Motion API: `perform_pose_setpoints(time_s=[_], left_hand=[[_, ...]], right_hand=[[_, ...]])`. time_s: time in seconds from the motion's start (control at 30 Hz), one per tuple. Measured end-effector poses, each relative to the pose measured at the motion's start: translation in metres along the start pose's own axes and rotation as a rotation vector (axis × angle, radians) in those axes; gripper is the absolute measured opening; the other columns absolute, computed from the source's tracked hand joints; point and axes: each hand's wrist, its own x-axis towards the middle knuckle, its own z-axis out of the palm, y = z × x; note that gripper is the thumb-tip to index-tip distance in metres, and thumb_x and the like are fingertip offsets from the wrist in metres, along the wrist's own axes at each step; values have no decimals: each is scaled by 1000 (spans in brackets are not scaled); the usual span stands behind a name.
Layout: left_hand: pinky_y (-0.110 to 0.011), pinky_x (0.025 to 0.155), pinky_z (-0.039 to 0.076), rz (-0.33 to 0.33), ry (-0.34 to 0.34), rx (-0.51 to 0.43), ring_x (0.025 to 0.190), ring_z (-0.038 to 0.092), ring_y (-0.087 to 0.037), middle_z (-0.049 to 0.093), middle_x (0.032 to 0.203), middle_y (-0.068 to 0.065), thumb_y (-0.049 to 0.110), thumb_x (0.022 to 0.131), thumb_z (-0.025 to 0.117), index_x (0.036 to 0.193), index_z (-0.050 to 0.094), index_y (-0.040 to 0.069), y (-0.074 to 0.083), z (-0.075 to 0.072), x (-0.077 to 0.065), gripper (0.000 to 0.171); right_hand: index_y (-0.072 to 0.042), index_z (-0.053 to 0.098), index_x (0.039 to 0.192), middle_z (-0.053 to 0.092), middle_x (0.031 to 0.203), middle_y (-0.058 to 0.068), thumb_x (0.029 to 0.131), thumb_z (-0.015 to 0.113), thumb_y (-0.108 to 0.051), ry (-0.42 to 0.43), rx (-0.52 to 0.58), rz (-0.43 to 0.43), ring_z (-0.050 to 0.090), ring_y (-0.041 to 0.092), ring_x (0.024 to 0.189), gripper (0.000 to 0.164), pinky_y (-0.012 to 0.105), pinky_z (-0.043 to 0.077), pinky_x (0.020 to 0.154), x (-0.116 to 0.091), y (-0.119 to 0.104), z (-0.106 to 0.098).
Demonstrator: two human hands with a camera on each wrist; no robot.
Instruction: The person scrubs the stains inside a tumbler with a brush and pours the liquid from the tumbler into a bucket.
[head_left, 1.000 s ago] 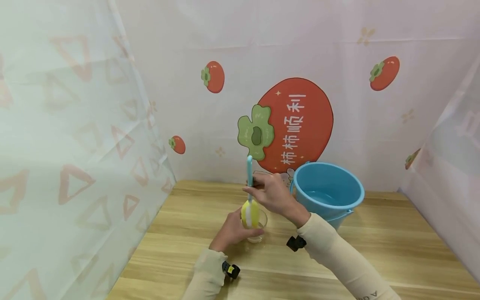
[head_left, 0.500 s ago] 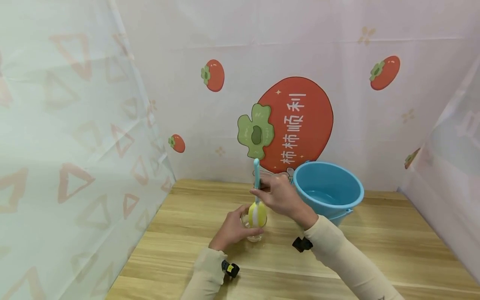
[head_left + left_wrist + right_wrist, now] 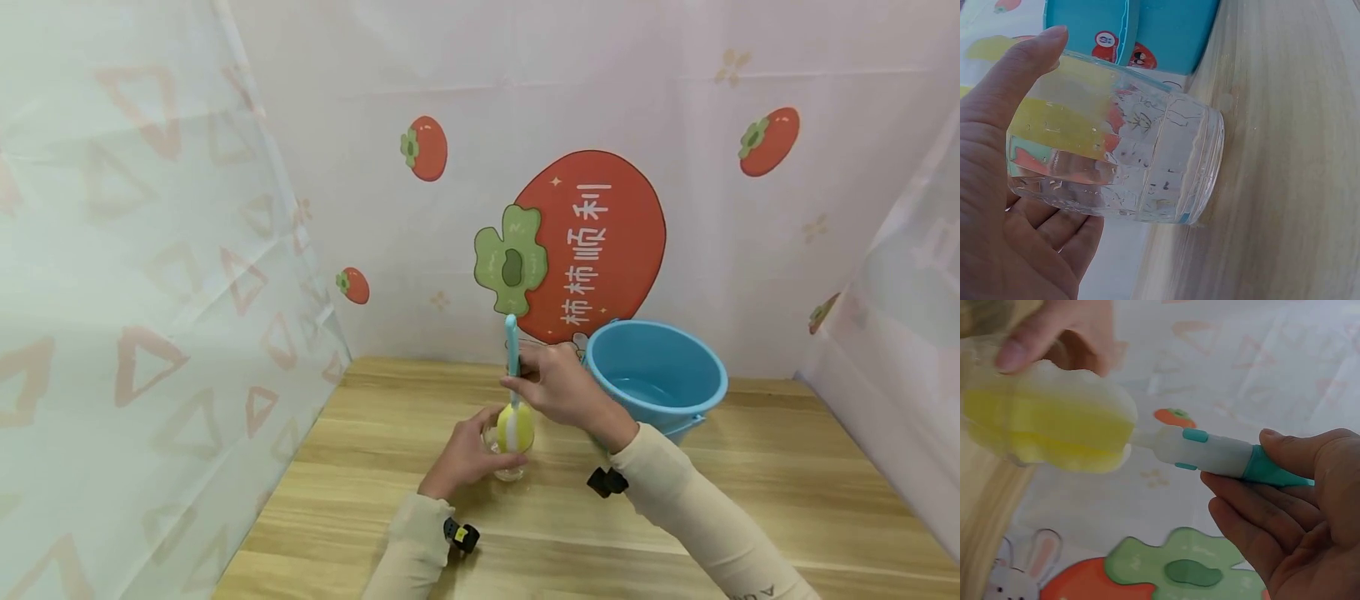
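My left hand (image 3: 461,454) grips a clear drinking glass (image 3: 1147,156), thumb on one side and fingers on the other. In the left wrist view, the base of this wet-looking glass is right at the wooden tabletop. A sponge bottle brush (image 3: 1210,453) is pinched by its handle between the thumb and fingers of my right hand (image 3: 562,387), above the glass. Its yellow-and-white sponge head (image 3: 1060,419) sits partly inside the mouth of the glass, with the upper part sticking out. The turquoise handle end (image 3: 512,329) points up.
Just right of my right hand stands a blue bucket (image 3: 675,408), its handle hanging at the side. The wooden table (image 3: 360,467) ends against a pale wall covering (image 3: 390,225) printed with persimmons. A patterned curtain (image 3: 165,333) borders the left side.
The right hand and brush have shifted slightly right, the sponge head moving across the mouth of the glass, then staying nearly still. The left hand keeps its grip on the glass.
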Motion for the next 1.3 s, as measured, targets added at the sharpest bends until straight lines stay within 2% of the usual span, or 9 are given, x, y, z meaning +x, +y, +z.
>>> perform_pose_setpoints(time_s=[0.13,0.3,0.5,0.6,0.73,0.93,1.17,1.3], left_hand=[[-51,100,55,-19,-4,-18,118,65,-22,70,132,3,49,79,92,152,55,23,1,-1,-1,86],[-50,102,54,16,0,-16,118,66,-19,72,128,7,48,78,93,150,56,24,1,-2,1,84],[-52,101,55,3,5,-1,120,65,-23,69,135,1,46,79,93,151,55,21,1,-1,1,85],[-52,102,54,-15,-3,3,121,64,-23,69,134,2,46,79,93,152,54,22,1,0,0,86],[-51,102,54,0,1,0,118,66,-21,72,130,3,45,78,94,151,55,22,1,1,1,86],[-53,102,54,2,1,4,123,64,-25,69,138,-1,46,79,93,150,56,22,2,0,1,83],[-44,97,57,-7,-3,21,111,67,-17,72,128,3,49,77,94,149,57,20,0,1,1,86],[-41,94,57,-7,6,18,108,67,-14,71,131,3,48,78,94,150,56,21,0,1,1,86]], right_hand=[[-9,77,96,82,90,2,93,83,-16,-27,8,18,80,12,86,9,29,64,77,-1,1,0],[-8,80,97,83,91,3,91,85,-17,7,32,17,81,15,85,12,33,65,76,2,-5,-11],[-10,78,93,81,89,0,95,81,-18,-45,26,21,80,10,85,8,28,64,77,-1,1,-3],[-9,79,95,82,90,2,93,82,-17,-20,38,38,80,12,85,9,29,64,76,-1,-1,-6],[-8,80,98,83,91,3,90,85,-16,21,54,68,81,14,85,12,33,65,76,-1,-6,-12],[-9,79,97,82,92,2,94,82,-18,-32,35,73,80,11,85,9,28,64,77,-6,3,-4],[-10,81,98,83,90,2,91,85,-17,33,89,93,81,13,84,10,32,65,75,-4,-6,-11],[-9,80,95,82,89,2,93,83,-16,3,76,91,80,10,83,8,28,64,74,-6,-3,-4]])
